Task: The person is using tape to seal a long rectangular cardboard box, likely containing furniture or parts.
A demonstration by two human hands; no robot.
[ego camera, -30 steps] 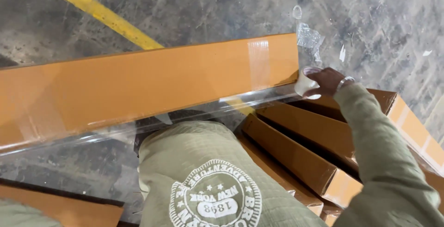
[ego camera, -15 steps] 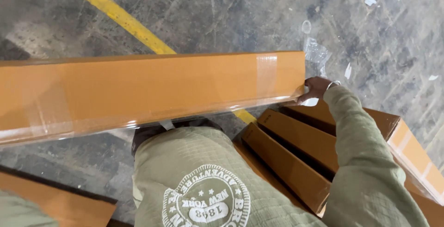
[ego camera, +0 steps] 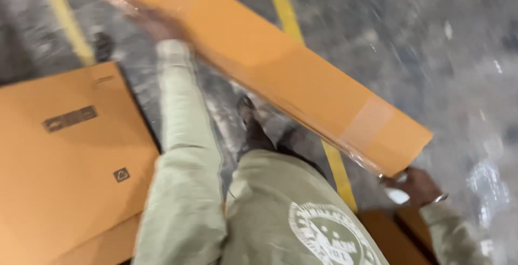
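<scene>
— What is seen underfoot?
— A grey concrete floor (ego camera: 431, 54), scuffed and glossy with reflected light, is crossed by two yellow painted lines (ego camera: 286, 11).
— And at the left?
— A flat orange cardboard sheet (ego camera: 59, 178) is laid on the floor.

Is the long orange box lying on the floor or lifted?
Lifted. The long box slants above the floor, with the left hand and right hand at its ends.
</scene>
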